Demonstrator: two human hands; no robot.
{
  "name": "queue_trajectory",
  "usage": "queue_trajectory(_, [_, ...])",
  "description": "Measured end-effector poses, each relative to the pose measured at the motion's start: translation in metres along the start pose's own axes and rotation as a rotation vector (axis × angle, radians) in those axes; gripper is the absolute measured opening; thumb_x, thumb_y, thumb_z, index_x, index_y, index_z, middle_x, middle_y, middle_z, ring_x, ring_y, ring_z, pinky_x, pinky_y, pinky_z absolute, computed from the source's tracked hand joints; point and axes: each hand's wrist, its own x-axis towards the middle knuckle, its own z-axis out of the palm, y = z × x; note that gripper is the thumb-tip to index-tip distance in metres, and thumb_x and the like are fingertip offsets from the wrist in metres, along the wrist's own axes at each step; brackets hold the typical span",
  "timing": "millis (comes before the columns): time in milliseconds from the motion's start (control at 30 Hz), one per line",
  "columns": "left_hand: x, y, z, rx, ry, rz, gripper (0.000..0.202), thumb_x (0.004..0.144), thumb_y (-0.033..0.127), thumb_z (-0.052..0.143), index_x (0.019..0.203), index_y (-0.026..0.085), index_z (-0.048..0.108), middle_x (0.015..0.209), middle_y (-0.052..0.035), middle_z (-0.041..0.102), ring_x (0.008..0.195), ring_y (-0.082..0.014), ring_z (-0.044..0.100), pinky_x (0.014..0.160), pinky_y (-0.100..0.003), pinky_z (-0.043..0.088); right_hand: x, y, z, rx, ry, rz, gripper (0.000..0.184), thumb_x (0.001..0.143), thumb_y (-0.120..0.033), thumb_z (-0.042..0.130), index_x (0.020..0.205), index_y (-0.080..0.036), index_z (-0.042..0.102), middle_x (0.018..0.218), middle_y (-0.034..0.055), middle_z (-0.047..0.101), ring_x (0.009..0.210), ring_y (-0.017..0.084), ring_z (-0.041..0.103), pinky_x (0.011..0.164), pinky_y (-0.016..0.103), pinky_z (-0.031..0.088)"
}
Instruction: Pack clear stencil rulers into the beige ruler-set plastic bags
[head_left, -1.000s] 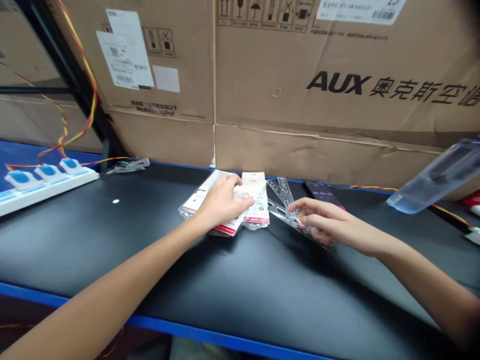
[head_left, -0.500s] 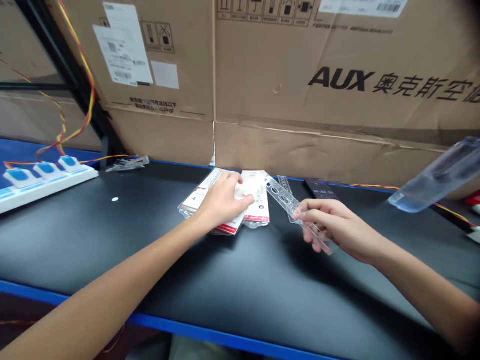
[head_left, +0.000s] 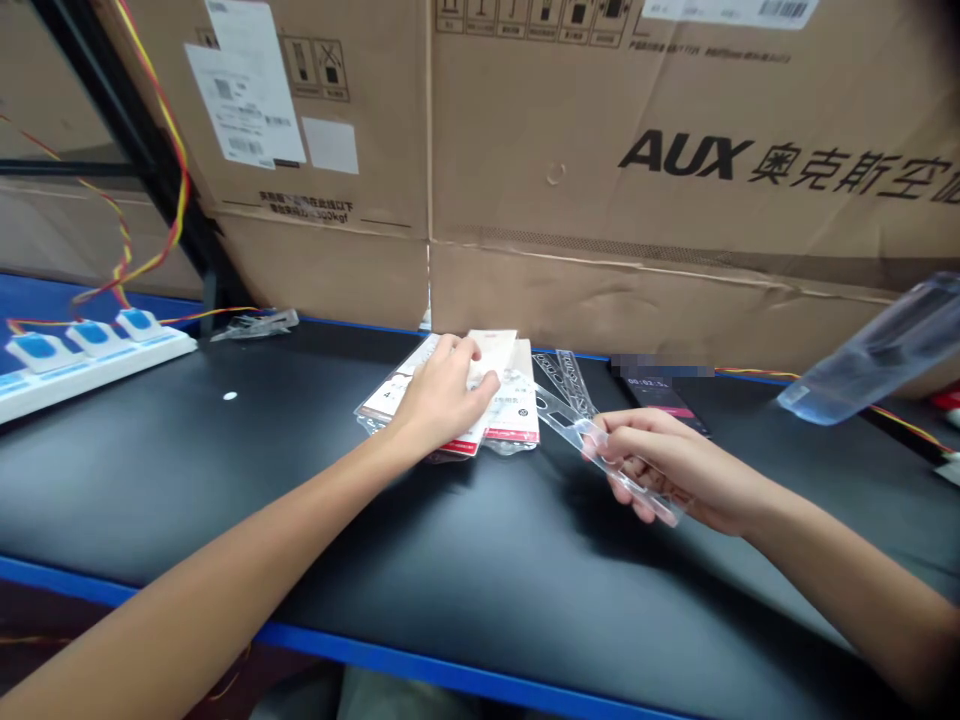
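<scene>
My left hand (head_left: 442, 395) lies flat on the paper-backed plastic packets (head_left: 519, 412) at twelve o'clock. My right hand (head_left: 679, 465) pinches a clear plastic stencil ruler (head_left: 561, 408) at one o'clock: light, stiff, slippery; best held by its edges.

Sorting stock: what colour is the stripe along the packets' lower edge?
Red on the white packets, clearest in the head view.

Left hand (head_left: 442, 395) covers much of the printed packets (head_left: 517, 400); their small print is unreadable. Right hand (head_left: 660, 465) hides part of the clear plastic template (head_left: 562, 415). Phone (head_left: 664, 398): digits too small to read, blurred strip (head_left: 660, 371) along its top. Clear plastic sleeve (head_left: 874, 365) and red item (head_left: 946, 402) cut off by right edge. Carton label (head_left: 739, 10) cut off at top.
</scene>
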Motion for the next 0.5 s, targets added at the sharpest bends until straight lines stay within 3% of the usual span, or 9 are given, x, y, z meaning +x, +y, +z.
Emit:
queue_trajectory(100, [0.0,0.0,0.001,-0.033,0.012,0.051,0.021,0.09,0.04,0.05,0.101,0.022,0.056,0.116,-0.0074,0.06,0.105,-0.0277,0.061,0.094,-0.042,0.046,0.002,0.002,0.001,0.008,-0.008,-0.016,0.024,0.087,-0.039,0.065,0.078,-0.017,0.058,0.061,0.0,0.062,0.044,0.01,0.057,0.038,0.016,0.039])
queue_trajectory(267, [-0.005,0.004,0.004,-0.041,0.012,0.088,0.023,0.088,0.04,0.054,0.102,0.022,0.056,0.113,-0.0064,0.061,0.104,-0.0264,0.061,0.093,-0.04,0.047,0.007,0.003,0.007,0.057,0.072,-0.065,0.024,0.086,-0.036,0.071,0.097,-0.021,0.057,0.063,-0.0043,0.056,0.052,0.009,0.054,0.042,0.016,0.038])
queue_trajectory(400, [-0.014,0.013,0.007,-0.044,-0.026,0.142,0.029,0.085,0.043,0.059,0.105,0.022,0.056,0.114,-0.0067,0.061,0.096,-0.0255,0.063,0.088,-0.04,0.049,0.006,0.004,0.012,0.186,0.105,-0.134,0.034,0.083,-0.03,0.075,0.107,-0.022,0.052,0.067,-0.0041,0.06,0.058,0.011,0.056,0.051,0.019,0.047])
queue_trajectory(500, [-0.021,0.019,0.009,-0.026,-0.043,0.175,0.031,0.085,0.044,0.059,0.108,0.022,0.057,0.117,-0.007,0.06,0.089,-0.0255,0.064,0.081,-0.041,0.051,0.004,0.005,0.015,0.237,0.072,-0.188,0.033,0.081,-0.025,0.077,0.107,-0.021,0.058,0.077,-0.0008,0.064,0.066,0.012,0.062,0.061,0.023,0.053])
